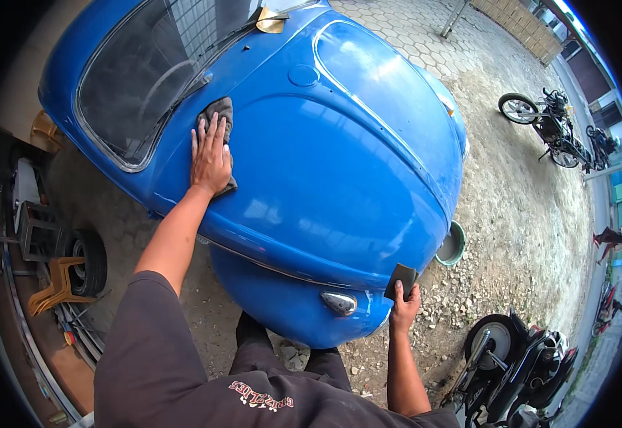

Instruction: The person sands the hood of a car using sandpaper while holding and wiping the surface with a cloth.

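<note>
A glossy blue, rounded car (325, 171) fills the middle of the head view. My left hand (212, 160) lies flat, fingers stretched out, on a dark grey cloth (225, 108). The cloth is pressed against the blue panel just below the windshield (136, 89). At the car's front corner, my right hand (404, 308) pinches a dark flat rectangular sheet (401, 280), thumb on its face; its exact kind is unclear. Beneath that panel bulges the blue fender with a chrome-rimmed lamp (339, 303). A tan folded piece (271, 20) rests at the windshield's base.
A green bucket (452, 244) stands on gravel beyond the car's front. Motorcycles are parked at lower right (514, 364) and far right (549, 128). Left of me are a loose tyre (91, 262), an orange-yellow plastic chair (58, 285) and metal rails (22, 314).
</note>
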